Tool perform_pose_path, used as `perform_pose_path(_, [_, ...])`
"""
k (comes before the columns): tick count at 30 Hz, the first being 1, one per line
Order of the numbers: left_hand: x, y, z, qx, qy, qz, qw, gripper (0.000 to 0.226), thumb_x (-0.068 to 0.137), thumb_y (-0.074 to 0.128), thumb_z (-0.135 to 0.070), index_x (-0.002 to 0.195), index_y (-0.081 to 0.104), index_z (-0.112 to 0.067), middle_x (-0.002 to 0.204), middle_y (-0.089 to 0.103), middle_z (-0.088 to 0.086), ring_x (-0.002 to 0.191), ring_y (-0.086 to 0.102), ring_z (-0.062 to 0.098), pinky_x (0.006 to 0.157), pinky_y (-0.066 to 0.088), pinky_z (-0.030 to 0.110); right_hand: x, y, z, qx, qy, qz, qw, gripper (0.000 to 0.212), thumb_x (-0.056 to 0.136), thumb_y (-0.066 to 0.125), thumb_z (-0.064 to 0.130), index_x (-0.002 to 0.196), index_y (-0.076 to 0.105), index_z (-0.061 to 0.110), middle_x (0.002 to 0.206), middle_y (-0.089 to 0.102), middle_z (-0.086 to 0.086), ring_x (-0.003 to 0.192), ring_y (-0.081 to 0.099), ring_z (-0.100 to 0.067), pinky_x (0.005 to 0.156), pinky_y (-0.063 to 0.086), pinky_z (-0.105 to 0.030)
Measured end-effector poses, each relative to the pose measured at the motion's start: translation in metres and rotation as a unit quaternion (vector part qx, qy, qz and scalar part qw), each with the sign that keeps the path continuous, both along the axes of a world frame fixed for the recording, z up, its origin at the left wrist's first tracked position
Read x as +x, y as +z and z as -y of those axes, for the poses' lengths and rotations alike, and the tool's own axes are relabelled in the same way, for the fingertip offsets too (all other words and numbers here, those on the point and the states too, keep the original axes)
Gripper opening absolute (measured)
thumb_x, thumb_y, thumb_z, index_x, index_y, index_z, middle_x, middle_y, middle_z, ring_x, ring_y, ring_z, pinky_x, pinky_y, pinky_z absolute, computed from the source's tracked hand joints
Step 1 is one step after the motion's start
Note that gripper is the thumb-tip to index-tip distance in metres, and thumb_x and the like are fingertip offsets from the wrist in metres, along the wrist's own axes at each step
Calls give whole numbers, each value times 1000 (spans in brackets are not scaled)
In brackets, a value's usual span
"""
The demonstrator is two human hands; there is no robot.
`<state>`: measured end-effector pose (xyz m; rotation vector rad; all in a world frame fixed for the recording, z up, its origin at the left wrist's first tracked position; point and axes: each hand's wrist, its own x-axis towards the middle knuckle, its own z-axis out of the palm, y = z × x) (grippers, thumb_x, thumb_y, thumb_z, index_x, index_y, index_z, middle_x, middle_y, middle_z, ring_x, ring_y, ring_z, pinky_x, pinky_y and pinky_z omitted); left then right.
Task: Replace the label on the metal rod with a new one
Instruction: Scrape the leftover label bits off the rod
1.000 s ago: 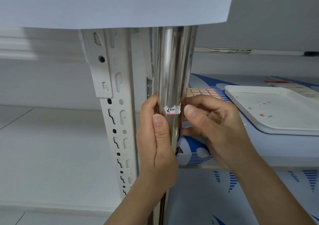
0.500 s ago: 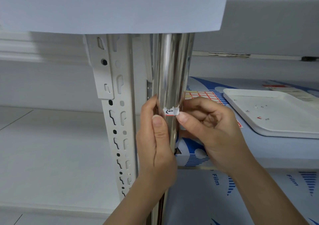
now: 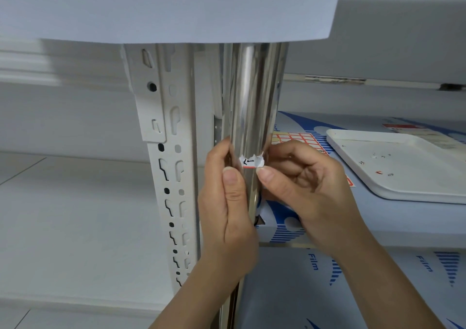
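A shiny upright metal rod [image 3: 252, 106] runs down the middle of the head view. A torn white label remnant [image 3: 252, 161] with a black mark and a red lower edge sticks to it at hand height. My left hand [image 3: 227, 207] grips the rod from the left, thumb lying along its front just below the label. My right hand [image 3: 302, 187] is curled at the rod's right side, thumb tip touching the label's lower right corner. A sheet of red-bordered new labels [image 3: 297, 139] lies on the shelf behind the rod, partly hidden by my right hand.
A white slotted shelf upright [image 3: 174, 167] stands just left of the rod. A white tray [image 3: 413, 192] holding small label scraps lies on the blue-and-white printed shelf at right. A white sheet overhangs the top.
My right thumb has slid from beside the label down to its lower right corner, and that edge now looks slightly lifted. My left hand keeps its grip on the rod. The camera has shifted a little.
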<state>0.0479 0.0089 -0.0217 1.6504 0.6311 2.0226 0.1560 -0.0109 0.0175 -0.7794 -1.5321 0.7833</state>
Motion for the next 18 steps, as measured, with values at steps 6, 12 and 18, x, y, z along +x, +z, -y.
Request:
perform_pose_path(6, [0, 2, 1, 2, 0, -1, 1000, 30, 99, 25, -22, 118, 48, -18, 84, 53, 6, 77, 52, 10, 74, 42, 15, -4, 1, 1, 0, -23, -1, 1000, 24, 74, 69, 31, 96, 68, 21, 93, 77, -1, 89, 74, -16, 80, 58, -30])
perform_pose_path(12, [-2, 2, 1, -5, -7, -6, 1000, 33, 100, 25, -23, 120, 49, -12, 84, 56, -1, 78, 54, 5, 74, 43, 18, -3, 3, 4, -15, -21, 0, 1000, 26, 77, 67, 35, 100, 67, 23, 97, 76, 0, 94, 73, -15, 85, 58, -32])
perform_pose_path(18, [-15, 6, 9, -24, -15, -40, 999, 29, 100, 30, -27, 116, 53, -22, 95, 62, -3, 87, 59, 6, 77, 44, 14, -7, -1, 19, 78, -151, 97, 981, 35, 84, 71, 39, 115, 60, 31, 104, 69, 16, 102, 66, -6, 76, 54, -14])
